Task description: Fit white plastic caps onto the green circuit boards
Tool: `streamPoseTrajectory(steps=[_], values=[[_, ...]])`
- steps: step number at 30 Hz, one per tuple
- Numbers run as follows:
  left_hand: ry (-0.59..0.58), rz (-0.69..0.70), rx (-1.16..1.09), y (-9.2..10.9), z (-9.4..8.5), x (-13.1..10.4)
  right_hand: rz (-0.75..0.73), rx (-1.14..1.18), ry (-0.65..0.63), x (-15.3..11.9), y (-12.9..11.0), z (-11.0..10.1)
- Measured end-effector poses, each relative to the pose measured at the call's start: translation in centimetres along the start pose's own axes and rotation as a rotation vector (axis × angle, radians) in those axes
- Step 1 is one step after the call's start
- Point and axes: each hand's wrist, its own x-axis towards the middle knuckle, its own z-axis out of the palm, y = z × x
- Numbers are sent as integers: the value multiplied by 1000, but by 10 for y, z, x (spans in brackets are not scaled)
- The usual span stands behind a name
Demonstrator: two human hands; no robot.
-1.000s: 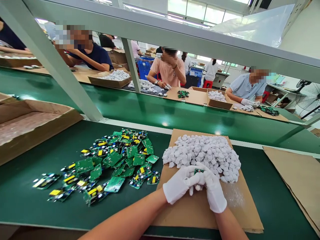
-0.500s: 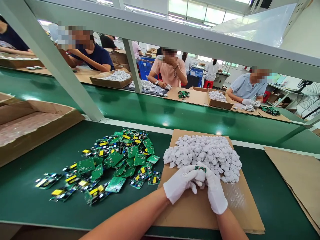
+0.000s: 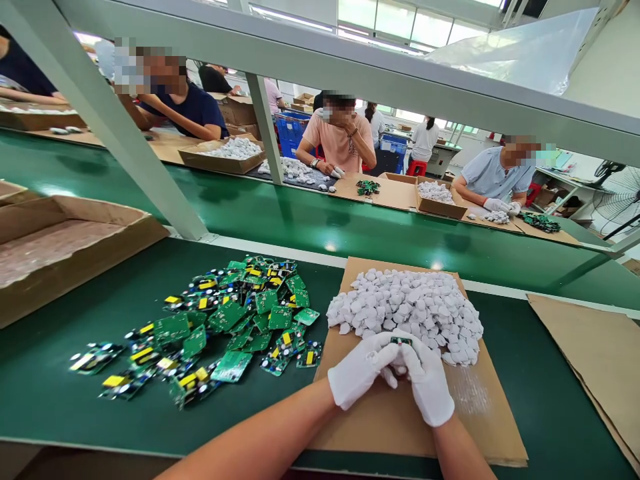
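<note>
My left hand and my right hand, both in white gloves, meet above the cardboard sheet. Between them they grip a circuit board; only its green upper edge shows, and my fingers cover the rest. Whether a white piece is held along with it I cannot tell. Just beyond my fingertips lies a heap of small white plastic pieces on the cardboard. To the left, a loose pile of green circuit boards with yellow and black parts spreads over the dark green bench.
An open cardboard box stands at the left, and more flat cardboard lies at the right. A grey metal frame crosses above the bench. Beyond the green belt, several co-workers sit with boxes of white pieces and boards.
My right thumb has moved in over the board's near side, and my fingers have closed further around it. The board shows less and sits slightly lower. The piles look unchanged.
</note>
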Motion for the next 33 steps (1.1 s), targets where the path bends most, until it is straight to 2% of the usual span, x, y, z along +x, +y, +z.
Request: streamPoseTrajectory(steps=[4,6,11,16,21,25,28,33], values=[[66,19,34,-1,2,0,54,88,-60,0,-1,1],[48,21,-6,-2,1,1,58,123,-57,0,1,1],[-14,1,-81,-7,-5,3,47,82,-17,0,1,1],[-2,-35,-129,-9,-6,5,-13,-45,-1,0,1,1],[-11,-51,-217,-9,-7,5,59,130,-69,-1,3,0],[31,-65,-149,-8,-5,2,8,57,-3,0,-1,1],[80,-73,-113,-5,-3,1,13,39,-10,1,-2,2],[5,-135,-258,-2,-2,1,-60,51,-12,-2,7,1]])
